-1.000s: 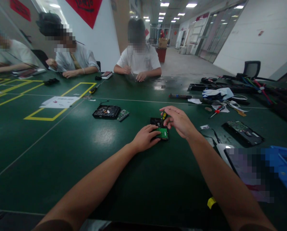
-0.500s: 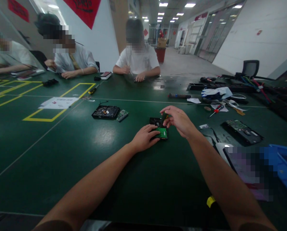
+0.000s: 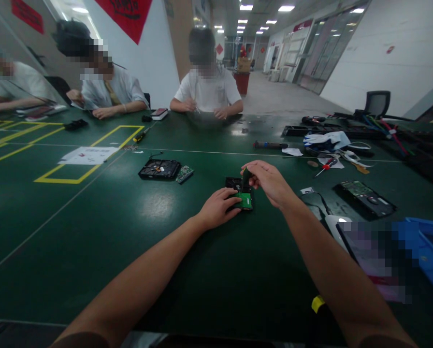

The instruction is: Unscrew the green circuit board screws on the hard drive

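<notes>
A hard drive point(image 3: 234, 182) with a green circuit board point(image 3: 246, 200) lies on the table in front of me. My left hand point(image 3: 219, 208) grips its left side, fingers over the board and thumb at the near edge. Above the drive, my right hand point(image 3: 267, 181) pinches the dark handle of a screwdriver point(image 3: 246, 178). The tool stands nearly upright with its shaft pointing down at the board; the exact spot its tip touches is hard to make out.
Left of the drive lie an opened black drive casing point(image 3: 160, 169) and a loose circuit board point(image 3: 185, 174). Another hard drive point(image 3: 366, 199) and a blue bin point(image 3: 428, 251) are on the right. Gloves point(image 3: 327, 141) and a red-handled screwdriver point(image 3: 325, 167) lie farther back. Co-workers sit across the table.
The fingers of my right hand have closed in around the screwdriver's handle, which shows more plainly now. My left hand and the drive stay put. The co-worker opposite has shifted a hand slightly.
</notes>
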`<state>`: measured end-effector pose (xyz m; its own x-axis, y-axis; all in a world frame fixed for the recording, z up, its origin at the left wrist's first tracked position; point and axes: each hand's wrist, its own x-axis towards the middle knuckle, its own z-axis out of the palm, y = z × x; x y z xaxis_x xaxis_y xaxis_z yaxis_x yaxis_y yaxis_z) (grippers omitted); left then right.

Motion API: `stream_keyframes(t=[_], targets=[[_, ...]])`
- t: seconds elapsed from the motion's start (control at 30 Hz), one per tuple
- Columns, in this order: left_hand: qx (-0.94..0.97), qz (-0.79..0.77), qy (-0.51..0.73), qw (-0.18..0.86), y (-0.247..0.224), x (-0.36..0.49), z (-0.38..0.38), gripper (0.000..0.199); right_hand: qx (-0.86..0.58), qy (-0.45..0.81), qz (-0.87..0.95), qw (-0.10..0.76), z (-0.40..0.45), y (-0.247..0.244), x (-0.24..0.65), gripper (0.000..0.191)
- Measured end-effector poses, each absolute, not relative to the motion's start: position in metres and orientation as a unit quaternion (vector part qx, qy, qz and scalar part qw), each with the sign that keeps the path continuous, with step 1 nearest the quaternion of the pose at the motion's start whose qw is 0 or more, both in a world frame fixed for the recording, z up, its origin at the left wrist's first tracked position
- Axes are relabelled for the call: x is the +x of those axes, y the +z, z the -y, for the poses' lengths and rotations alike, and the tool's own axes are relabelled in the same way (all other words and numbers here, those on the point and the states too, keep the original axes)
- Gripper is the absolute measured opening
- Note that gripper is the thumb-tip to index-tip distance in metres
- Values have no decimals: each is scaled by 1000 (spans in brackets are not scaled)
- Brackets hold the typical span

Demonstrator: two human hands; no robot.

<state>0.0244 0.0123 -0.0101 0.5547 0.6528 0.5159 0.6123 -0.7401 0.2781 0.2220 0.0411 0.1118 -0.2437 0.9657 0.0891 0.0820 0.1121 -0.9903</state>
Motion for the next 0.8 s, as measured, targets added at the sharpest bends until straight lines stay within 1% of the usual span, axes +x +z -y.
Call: stream_keyframes(t=[0.1,0.3,0.53,0.63,0.7,0.8], targets=[[881,-362,303,31,-11,24,-12,35,-434,506,594,449,-41,111,222,13],[881,-360,305,34,-11,25,-13,35,-427,508,609,434,-39,111,221,11],[882,-360,302,38,-11,25,-13,37,-433,548,556,451,-38,108,217,31],[883,-360,300,35,-10,25,-13,37,-416,564,550,454,-37,108,217,36],[883,-358,301,34,-10,25,-13,37,-405,563,564,448,-36,109,218,33],[883,-357,302,32,-10,25,-13,36,-405,543,594,433,-37,113,220,19]])
